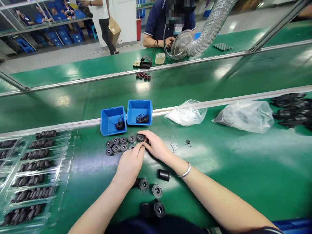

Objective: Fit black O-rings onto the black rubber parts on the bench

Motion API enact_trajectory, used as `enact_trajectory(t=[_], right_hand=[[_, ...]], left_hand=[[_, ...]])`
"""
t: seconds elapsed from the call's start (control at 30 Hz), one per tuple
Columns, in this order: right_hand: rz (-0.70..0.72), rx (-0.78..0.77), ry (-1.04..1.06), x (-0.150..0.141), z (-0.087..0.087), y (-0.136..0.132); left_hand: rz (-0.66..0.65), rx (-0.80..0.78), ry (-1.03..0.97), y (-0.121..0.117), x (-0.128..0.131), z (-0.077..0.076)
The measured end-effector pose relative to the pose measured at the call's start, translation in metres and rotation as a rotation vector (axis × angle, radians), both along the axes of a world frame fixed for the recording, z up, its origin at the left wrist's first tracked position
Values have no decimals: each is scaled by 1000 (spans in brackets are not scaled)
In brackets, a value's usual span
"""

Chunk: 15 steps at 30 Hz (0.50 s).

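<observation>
Black cylindrical parts (pixel 123 140) with round, recessed tops stand in two rows on the green table. My right hand (pixel 156 145) curls its index finger and thumb around the part at the right end of the back row (pixel 140 137). Close against it, my left hand (pixel 131 161) has its fingertips pinched together over the front row's right end. Whatever lies between those fingertips is hidden. Nearer to me are several loose cylinders, one lying on its side (pixel 163 175) and another showing its round top (pixel 157 190).
Behind the rows are two blue bins (pixel 113 130) with black cords or rings. Small white pieces (pixel 174 148) and black ones (pixel 187 142) lie to the right, beyond them plastic bags (pixel 187 113). Clear trays (pixel 52 175) of black parts fill the left. A co-worker (pixel 156 26) sits opposite.
</observation>
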State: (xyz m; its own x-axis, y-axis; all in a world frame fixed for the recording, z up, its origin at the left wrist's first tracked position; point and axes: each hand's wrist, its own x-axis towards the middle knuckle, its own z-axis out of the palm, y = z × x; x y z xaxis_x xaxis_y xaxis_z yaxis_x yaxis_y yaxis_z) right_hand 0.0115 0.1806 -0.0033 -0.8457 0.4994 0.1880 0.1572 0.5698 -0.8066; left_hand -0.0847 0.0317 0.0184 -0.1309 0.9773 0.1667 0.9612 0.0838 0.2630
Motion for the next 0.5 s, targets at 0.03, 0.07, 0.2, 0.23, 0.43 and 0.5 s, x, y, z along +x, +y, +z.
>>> enact_trajectory(t=[0.03,0.07,0.2,0.23,0.43,0.5], right_hand=[[10,-5,16,0,0,0],[15,-8,30,1,0,0],[20,1,36,5,1,0],[28,9,31,6,1,-1],[152,97,-63,16,13,-4],[186,108,-123,19,17,-6]], left_hand=[[6,-1,7,1,-1,-1],[14,-2,12,1,-1,-2],[47,5,14,-1,-3,0],[58,15,4,-4,-5,2],[387,177,-90,-41,-37,26],[487,201,-112,-56,-53,28]])
